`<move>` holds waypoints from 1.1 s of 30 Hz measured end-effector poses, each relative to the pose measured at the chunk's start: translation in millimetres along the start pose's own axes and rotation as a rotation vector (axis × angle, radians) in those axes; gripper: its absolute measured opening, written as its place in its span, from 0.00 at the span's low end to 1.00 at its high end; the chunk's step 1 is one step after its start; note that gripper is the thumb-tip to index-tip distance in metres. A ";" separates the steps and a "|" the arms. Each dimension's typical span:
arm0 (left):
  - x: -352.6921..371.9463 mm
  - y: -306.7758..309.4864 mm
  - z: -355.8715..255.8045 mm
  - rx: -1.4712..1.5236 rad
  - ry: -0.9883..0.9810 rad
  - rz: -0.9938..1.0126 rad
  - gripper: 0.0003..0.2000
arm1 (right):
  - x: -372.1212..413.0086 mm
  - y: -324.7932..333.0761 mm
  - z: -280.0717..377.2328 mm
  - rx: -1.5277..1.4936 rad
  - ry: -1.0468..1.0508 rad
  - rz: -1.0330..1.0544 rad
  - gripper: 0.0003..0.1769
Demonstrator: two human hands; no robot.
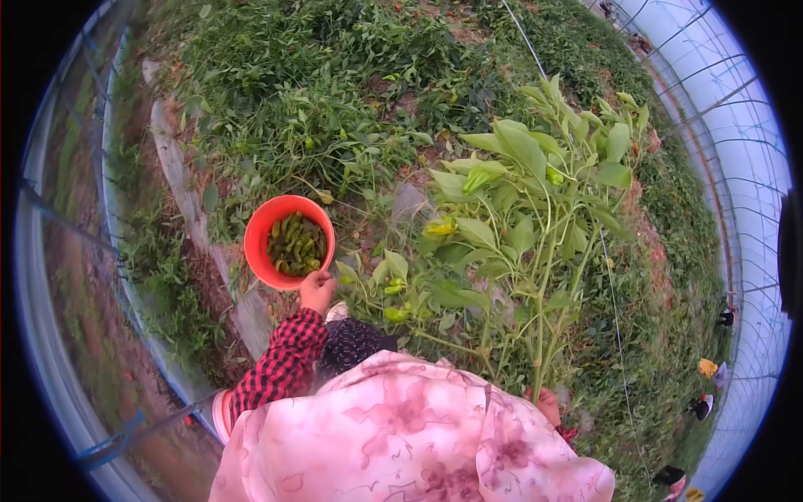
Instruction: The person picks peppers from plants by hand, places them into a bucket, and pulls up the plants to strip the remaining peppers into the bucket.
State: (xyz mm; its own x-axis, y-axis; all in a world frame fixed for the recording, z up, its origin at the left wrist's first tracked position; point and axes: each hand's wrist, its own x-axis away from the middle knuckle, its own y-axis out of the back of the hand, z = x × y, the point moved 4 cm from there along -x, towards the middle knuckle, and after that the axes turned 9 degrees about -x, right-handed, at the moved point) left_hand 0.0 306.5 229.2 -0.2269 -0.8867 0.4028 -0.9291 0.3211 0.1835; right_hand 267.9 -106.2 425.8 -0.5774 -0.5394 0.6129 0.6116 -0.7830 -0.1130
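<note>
My left hand [318, 291], in a red and black checked sleeve, is closed at the near rim of an orange-red bucket [258, 237]. Inside the bucket lies a heap of dark green peppers [296, 244]. On the right, my right hand [548, 407] is closed around the lower stems of a tall, uprooted-looking or bent pepper plant [542, 276]; my pink clothing partly hides that hand. Pale green peppers [481, 177] and a yellowish one [440, 226] hang among its leaves. Lower peppers [396, 314] show between the plant and the bucket.
Dense pepper plants [318, 100] cover the ground ahead. A strip of ground sheet [180, 180] runs along the left, beside the tunnel's plastic wall and frame. A white string [617, 326] stretches along the right row. Several people's things appear small at the far right edge.
</note>
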 end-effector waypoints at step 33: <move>-117.9 -139.1 -33.8 -1.458 -0.565 0.325 0.16 | 43.8 15.5 -159.6 -0.053 0.329 -0.523 0.11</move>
State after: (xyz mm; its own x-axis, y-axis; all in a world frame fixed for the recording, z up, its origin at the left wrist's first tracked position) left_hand 165.8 377.6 186.5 -0.7324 -0.6179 0.2861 0.1642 0.2474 0.9549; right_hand 165.8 -191.3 326.1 -0.9353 -0.1403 0.3249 0.1795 -0.9793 0.0939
